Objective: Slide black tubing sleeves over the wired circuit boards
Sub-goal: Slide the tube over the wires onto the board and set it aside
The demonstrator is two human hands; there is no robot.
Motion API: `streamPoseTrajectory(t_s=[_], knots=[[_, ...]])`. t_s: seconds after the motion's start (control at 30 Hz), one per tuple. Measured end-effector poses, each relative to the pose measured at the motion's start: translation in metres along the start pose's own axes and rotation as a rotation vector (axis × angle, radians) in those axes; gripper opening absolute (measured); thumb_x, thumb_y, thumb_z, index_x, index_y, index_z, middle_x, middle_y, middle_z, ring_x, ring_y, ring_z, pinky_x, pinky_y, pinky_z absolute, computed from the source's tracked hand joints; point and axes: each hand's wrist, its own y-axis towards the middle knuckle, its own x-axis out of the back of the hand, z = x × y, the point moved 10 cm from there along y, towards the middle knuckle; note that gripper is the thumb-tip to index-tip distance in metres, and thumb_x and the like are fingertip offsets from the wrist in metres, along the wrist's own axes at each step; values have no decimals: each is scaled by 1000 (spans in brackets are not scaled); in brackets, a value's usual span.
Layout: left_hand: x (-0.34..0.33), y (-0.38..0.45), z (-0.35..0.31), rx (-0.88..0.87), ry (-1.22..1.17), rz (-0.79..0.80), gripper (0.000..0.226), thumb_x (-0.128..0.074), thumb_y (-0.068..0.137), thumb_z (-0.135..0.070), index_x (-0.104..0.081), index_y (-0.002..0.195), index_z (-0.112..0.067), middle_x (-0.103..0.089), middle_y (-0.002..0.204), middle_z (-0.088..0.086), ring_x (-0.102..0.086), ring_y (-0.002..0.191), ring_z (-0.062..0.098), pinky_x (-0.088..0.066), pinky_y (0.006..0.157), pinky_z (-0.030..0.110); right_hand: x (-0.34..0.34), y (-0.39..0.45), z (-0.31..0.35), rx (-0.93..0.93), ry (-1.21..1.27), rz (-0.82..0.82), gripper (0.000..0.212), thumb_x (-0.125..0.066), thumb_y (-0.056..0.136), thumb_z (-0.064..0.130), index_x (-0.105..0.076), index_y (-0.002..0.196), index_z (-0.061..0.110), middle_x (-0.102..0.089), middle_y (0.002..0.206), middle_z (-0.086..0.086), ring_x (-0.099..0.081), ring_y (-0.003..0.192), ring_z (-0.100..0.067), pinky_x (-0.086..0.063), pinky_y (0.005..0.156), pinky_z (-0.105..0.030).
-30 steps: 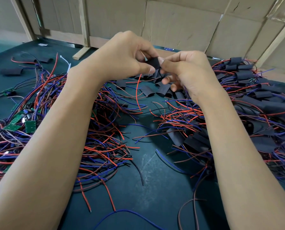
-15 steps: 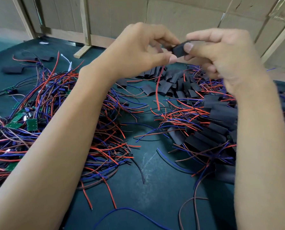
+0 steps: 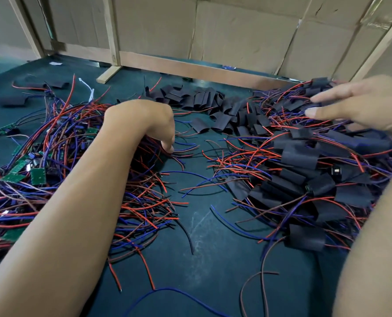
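Head view. Hands: two. Left hand [image 3: 144,121] reaches down into the left tangle of wires [image 3: 80,143], wrist bent, fingers pointing into the strands; whether it pinches anything cannot be told. Right hand [image 3: 359,106], blurred, hovers over the right heap with fingers stretched out straight and spread, holding nothing.

Piles on the dark green table [image 3: 202,259]: three.
1. Bare green circuit boards [image 3: 38,176] with red, blue and brown leads, left, under and beside the left forearm; several boards show, not countable.
2. Empty black tubing sleeves [image 3: 204,99], flat cut pieces, far centre, between the hands and apart from both; too many to count.
3. Sleeved boards [image 3: 299,159], wires trailing, right, beneath the right hand.

Stray sleeves far left: about three [image 3: 11,100]

Backdrop: cardboard wall [image 3: 236,30] on wooden framing
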Motion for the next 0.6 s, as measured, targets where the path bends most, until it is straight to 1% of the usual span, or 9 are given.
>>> streamPoseTrajectory(t_s=[0.07,0.13,0.23,0.3,0.33,0.4,0.47,0.53,0.6], knots=[[-2,-3,-7,-35,-19,11,36,-83,76,-45,-73,102,-22,-67,107,-4,-60,106,26,-48,100,41,-12,1,13,50,-49,63,36,-86,66,55,-76,99,43,-71,111,0,-64,115,-32,-50,104,-49],[-5,-5,-13,-54,-53,26,28,-83,77,-45,-72,91,-24,-67,97,-7,-61,98,24,-49,93,38,-26,1,27,97,-134,121,44,-83,67,59,-75,107,43,-69,108,4,-64,109,-25,-46,106,-41],[-8,-2,-27,-105,2,19,17,-79,83,-35,-72,91,-22,-64,86,-9,-62,93,23,-49,81,34,-48,0,48,158,-218,198,47,-81,68,60,-74,111,43,-67,90,13,-65,91,-15,-49,93,-34],[-9,1,-32,-113,43,8,13,-77,84,-31,-71,90,-21,-65,86,-4,-64,90,27,-53,83,36,-66,-2,64,216,-250,242,44,-81,71,59,-73,112,42,-70,86,13,-67,86,-10,-48,85,-31],[-12,3,-31,-103,59,15,11,-74,84,-31,-68,84,-22,-64,87,0,-64,91,30,-55,87,42,-75,-2,72,253,-275,246,41,-80,75,57,-73,112,42,-70,88,14,-65,86,-9,-46,84,-31],[-20,7,-28,-81,100,44,19,-64,87,-31,-55,73,-21,-57,88,4,-62,95,36,-54,90,51,-94,-2,86,315,-303,251,30,-77,84,49,-72,112,40,-67,91,18,-61,82,-6,-43,79,-28],[-22,9,-33,-113,114,41,23,-50,92,-24,-45,71,-15,-51,82,6,-57,87,33,-52,82,41,-113,-3,96,345,-296,277,20,-74,90,38,-73,110,38,-69,94,17,-59,76,-3,-43,74,-26],[-12,6,-41,-185,57,-8,21,-44,92,-15,-42,73,-6,-46,71,5,-44,70,28,-38,64,30,-126,-4,101,371,-318,273,14,-71,92,31,-77,105,32,-73,97,11,-65,88,-10,-49,86,-29],[10,-2,-48,-283,-104,-99,16,-50,92,-13,-54,76,-11,-56,70,0,-48,66,25,-34,62,28,-132,-3,101,377,-332,265,13,-69,94,32,-80,95,24,-76,89,8,-69,93,-16,-52,89,-31]])
